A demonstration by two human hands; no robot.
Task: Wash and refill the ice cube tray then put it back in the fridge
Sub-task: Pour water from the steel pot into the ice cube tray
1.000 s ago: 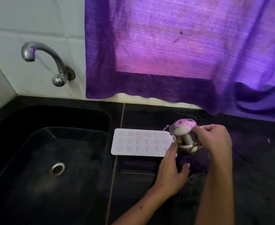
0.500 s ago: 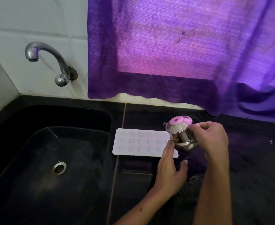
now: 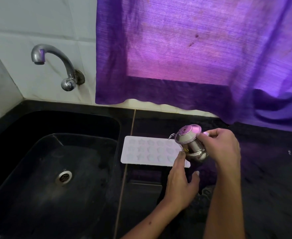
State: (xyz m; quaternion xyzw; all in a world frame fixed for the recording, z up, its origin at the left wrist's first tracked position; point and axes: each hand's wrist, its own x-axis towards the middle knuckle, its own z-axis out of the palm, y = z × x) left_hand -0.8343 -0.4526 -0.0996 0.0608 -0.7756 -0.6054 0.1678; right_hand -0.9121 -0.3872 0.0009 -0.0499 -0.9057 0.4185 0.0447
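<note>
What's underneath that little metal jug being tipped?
Under the metal jug lies the white ice tray with star-shaped hollows, on the black counter. The tray's right end is covered by the jug and both hands.

curtain overhanging counter (low hem), sink open leftward

A black sink takes up the near left, with a round metal drain in its basin. Above it, a curved metal tap comes out of the white tiled wall at the far left. A purple curtain hangs at the far right, its lower edge just above the black countertop.
</note>
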